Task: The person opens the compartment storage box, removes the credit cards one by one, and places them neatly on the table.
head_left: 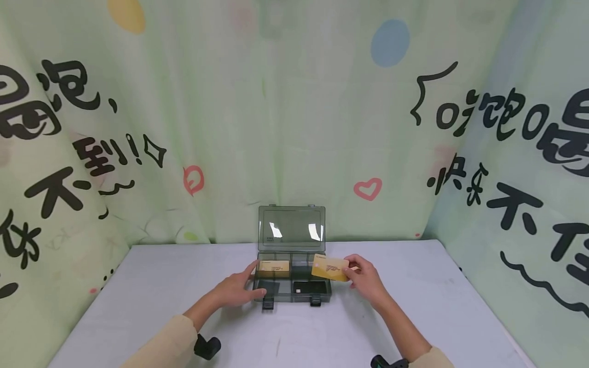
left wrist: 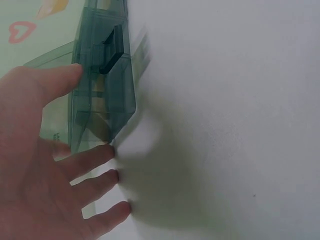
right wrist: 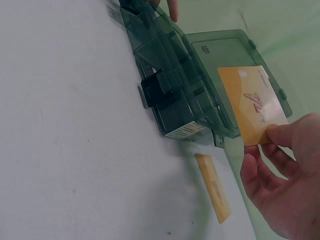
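The left hand comes in from the left, out of a beige sleeve, fingers spread and nearly straight along the side of the plastic box, with the thumb over its front left corner. The lid stands open at the back; a yellow pack sits in the back left compartment and a dark item in the front right one. The yellow card is held up over the box's back right part, pinched between the thumb and fingers of the right hand, its wrist bent inward. Another card lies on the table just beside the box's right side. The white table meets a pale green curtain bearing black lettering, hearts and coloured spots.
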`<state>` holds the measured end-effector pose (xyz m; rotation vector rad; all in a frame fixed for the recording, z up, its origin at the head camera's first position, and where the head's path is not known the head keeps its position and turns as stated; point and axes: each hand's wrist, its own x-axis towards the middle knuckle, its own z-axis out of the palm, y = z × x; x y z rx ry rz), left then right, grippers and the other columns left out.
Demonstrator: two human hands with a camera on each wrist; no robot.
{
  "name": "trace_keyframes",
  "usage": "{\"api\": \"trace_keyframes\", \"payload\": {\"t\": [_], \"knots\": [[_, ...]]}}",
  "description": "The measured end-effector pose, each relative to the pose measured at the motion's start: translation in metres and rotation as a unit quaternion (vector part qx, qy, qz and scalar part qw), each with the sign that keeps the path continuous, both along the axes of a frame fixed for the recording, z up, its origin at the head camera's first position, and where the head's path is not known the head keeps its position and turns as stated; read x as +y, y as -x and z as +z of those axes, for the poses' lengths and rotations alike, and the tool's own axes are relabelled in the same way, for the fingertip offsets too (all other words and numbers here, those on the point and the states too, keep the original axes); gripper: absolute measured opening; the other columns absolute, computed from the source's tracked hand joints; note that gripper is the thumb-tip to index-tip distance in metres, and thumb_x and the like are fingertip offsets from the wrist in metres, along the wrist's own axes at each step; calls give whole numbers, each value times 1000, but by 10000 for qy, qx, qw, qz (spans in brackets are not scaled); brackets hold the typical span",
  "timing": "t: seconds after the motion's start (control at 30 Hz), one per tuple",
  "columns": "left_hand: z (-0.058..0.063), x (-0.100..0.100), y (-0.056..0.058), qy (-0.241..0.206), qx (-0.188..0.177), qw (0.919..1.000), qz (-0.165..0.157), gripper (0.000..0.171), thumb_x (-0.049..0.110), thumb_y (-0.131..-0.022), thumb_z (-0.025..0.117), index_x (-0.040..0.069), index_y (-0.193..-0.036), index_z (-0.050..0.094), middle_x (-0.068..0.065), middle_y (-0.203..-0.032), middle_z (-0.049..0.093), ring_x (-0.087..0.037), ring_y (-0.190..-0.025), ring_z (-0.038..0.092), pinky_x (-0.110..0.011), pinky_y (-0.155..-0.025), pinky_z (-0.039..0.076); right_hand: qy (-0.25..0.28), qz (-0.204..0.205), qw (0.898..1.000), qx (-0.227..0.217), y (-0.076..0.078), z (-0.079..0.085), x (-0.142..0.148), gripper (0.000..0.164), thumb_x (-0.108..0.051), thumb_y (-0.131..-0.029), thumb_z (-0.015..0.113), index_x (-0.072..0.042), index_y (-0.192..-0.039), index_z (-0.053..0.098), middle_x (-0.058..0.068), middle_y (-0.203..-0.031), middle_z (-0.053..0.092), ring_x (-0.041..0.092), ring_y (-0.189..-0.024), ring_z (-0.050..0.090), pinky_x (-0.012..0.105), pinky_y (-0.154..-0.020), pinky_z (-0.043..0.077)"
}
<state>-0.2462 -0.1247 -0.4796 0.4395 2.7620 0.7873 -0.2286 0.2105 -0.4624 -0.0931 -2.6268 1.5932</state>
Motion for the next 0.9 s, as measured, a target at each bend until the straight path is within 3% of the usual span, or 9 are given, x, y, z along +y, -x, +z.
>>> {"api": "trace_keyframes", "payload": {"t": [0.9], "knots": [[3,0,1,39,-269,9996,-32,85,51,-90,61,16,-155,20,-15,-139,56,-40,-131,48,-60,-106,38,13,-126,9999,-22,-1,-1,21,22,1,-92,57,-1,-115,58,12,-91,58,15,-72,60,25,-60,52]]}}
